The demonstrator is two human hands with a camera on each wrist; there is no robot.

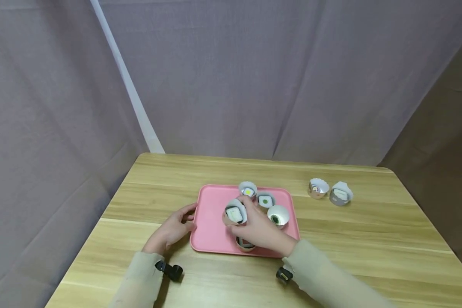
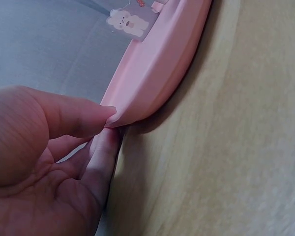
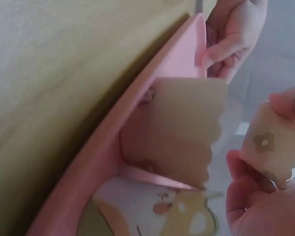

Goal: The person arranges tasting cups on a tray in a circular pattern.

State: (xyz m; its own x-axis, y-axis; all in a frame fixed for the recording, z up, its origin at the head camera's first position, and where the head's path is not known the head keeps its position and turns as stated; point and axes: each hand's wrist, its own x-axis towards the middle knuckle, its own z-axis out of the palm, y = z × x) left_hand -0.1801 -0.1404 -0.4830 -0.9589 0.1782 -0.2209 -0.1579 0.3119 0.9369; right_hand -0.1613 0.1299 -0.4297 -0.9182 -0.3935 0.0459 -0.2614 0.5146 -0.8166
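Note:
My left hand pinches the left rim of a pink tray, thumb on top and fingers beneath, as the left wrist view shows. Above the tray, my right hand grips a paper baking cup with a flower print. Inside that cup is a white, dark-edged square piece that resembles a sushi roll. Several other paper cups stand on the tray: one with a yellow-centred piece, one with a green-dotted piece, and a white-lined one. Another cup is partly hidden beneath my right hand.
Two more filled cups stand on the wooden table right of the tray: a brownish one and a grey one. A grey curtain hangs behind the table's back edge.

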